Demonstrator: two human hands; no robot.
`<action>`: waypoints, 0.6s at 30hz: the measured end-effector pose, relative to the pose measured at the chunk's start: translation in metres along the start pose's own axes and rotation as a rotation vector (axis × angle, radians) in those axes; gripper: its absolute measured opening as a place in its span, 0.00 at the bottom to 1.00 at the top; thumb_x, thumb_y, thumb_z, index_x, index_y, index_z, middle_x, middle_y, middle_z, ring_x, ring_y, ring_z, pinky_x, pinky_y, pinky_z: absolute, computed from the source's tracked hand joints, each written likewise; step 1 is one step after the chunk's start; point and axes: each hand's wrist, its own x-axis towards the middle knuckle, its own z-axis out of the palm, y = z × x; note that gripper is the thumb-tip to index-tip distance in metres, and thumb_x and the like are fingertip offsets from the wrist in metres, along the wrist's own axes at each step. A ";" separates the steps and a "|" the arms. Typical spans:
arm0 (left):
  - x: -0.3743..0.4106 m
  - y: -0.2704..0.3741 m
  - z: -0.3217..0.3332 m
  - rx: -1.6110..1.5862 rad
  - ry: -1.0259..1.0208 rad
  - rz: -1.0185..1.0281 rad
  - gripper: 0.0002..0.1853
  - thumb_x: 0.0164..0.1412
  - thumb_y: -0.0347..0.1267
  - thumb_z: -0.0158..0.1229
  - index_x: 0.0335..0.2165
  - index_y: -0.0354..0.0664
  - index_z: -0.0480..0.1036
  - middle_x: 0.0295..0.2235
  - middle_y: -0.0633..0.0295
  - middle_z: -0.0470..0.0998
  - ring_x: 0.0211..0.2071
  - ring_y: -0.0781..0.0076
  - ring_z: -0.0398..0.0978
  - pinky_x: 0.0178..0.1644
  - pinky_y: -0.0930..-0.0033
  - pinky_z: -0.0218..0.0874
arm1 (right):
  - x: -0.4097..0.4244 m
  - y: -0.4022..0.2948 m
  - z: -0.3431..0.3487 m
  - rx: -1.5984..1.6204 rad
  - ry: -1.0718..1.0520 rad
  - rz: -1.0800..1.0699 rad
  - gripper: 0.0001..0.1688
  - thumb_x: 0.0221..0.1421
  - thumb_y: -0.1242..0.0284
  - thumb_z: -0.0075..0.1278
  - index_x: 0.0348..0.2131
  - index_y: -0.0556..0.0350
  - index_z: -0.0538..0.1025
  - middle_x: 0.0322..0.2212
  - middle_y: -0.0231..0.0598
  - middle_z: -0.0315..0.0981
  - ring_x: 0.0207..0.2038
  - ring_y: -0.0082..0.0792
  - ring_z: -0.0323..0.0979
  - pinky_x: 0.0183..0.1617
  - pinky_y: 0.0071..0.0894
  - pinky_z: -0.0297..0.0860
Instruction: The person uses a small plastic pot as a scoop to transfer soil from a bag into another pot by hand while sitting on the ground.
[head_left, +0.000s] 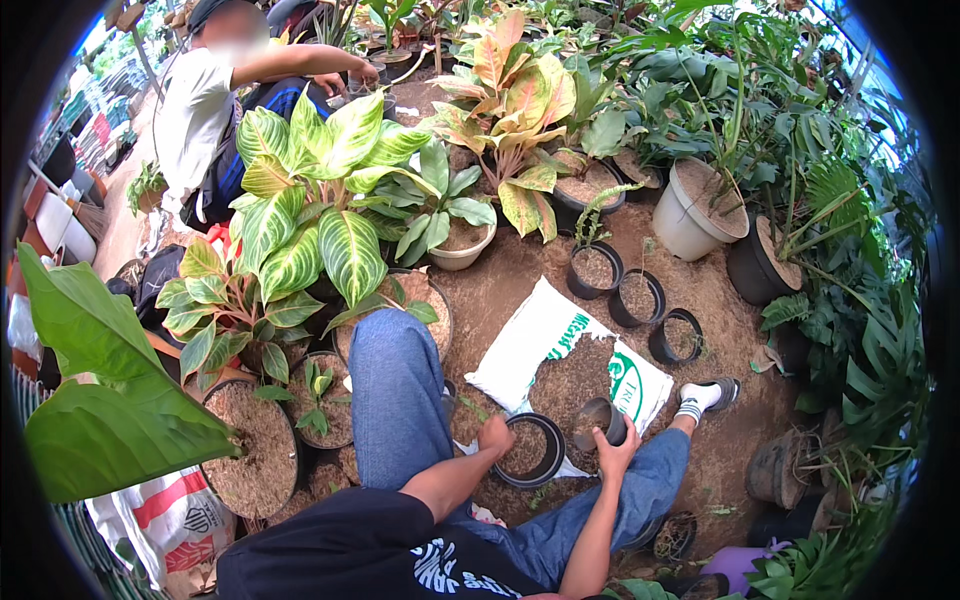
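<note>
My right hand (616, 452) grips a small black plastic pot (616, 426), tilted with its mouth facing left. My left hand (495, 436) is curled at the left rim of a larger black pot (556, 465) holding brown potting mix. A thin green sprig (472, 409) shows just beyond that hand; whether the fingers hold it is hidden. In front of both hands lies a torn-open white sack (506, 345) with green print, brown growing medium (574, 375) showing through its opening.
Several small black pots (636, 298) stand beyond the sack, near a white pot (686, 214). Variegated potted plants (289, 225) crowd the left, a big leaf (112, 390) nearest. Dense foliage (877, 337) lines the right. Another person (199, 112) sits at upper left.
</note>
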 end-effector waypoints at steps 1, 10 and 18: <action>-0.001 0.001 -0.001 -0.018 -0.010 -0.016 0.13 0.49 0.31 0.60 0.36 0.42 0.77 0.38 0.48 0.79 0.43 0.48 0.76 0.48 0.51 0.67 | 0.008 0.003 0.003 -0.016 0.036 0.039 0.46 0.35 0.62 0.68 0.54 0.55 0.69 0.51 0.53 0.62 0.56 0.51 0.59 0.60 0.46 0.57; -0.001 0.001 -0.003 -0.030 0.002 -0.010 0.16 0.47 0.31 0.61 0.39 0.42 0.78 0.39 0.48 0.79 0.44 0.49 0.76 0.49 0.53 0.67 | 0.074 -0.018 0.071 -0.309 0.137 0.033 0.54 0.30 0.73 0.69 0.58 0.39 0.62 0.59 0.61 0.44 0.59 0.64 0.51 0.62 0.53 0.56; 0.007 -0.006 0.002 0.007 0.040 0.032 0.16 0.46 0.30 0.60 0.39 0.42 0.79 0.37 0.47 0.80 0.41 0.48 0.77 0.47 0.52 0.68 | 0.036 -0.047 0.133 -0.428 -0.288 -0.079 0.57 0.27 0.74 0.71 0.57 0.30 0.62 0.60 0.57 0.42 0.61 0.62 0.46 0.60 0.54 0.61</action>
